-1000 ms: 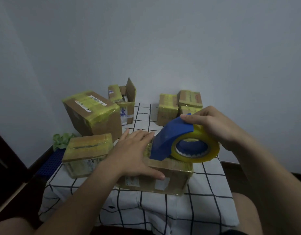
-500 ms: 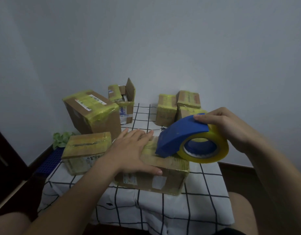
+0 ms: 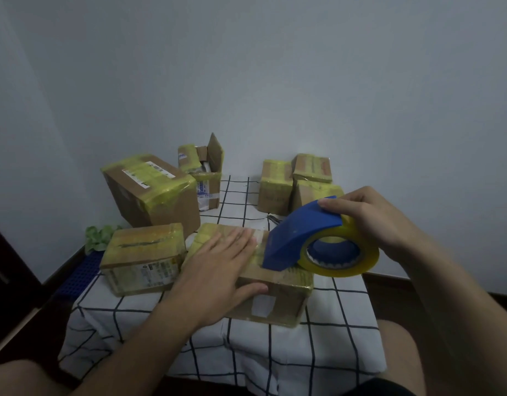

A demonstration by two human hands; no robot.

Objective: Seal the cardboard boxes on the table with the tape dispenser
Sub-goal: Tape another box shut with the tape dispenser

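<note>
Blue plastic tape dispenser [image 3: 298, 232] with a yellow-tinted tape roll [image 3: 346, 264], nose down on the top of the front box [image 3: 278, 298], toward its right end. The roll overhangs that end. Right hand [image 3: 372, 221] grasps the dispenser from above, fingers curled over the blue hood and the roll. Left hand [image 3: 218, 270] lies flat on the box top, fingers straight and pressing, thumb hooked over the front top edge.

Writing: none readable. The front box has a blank white patch [image 3: 263, 305] on its near face. The low box [image 3: 141, 258] just to its left carries a printed label [image 3: 158, 267], text too small. The big box [image 3: 152, 190] behind has a white shipping label [image 3: 149, 172] on top, also illegible. The open box [image 3: 206, 172], flap up, has a blue-and-white label on its side. Three taped boxes [image 3: 275, 184] stack at the back right.

Edges: the front box sits on the counter [image 3: 275, 352], white cloth with a black grid, its right end near the counter's right edge. Bare cloth shows ahead of the box and between the open box and the back stack. Green item [image 3: 99, 238] and blue mesh [image 3: 83, 270] lie off the left edge. The wall runs close behind.
</note>
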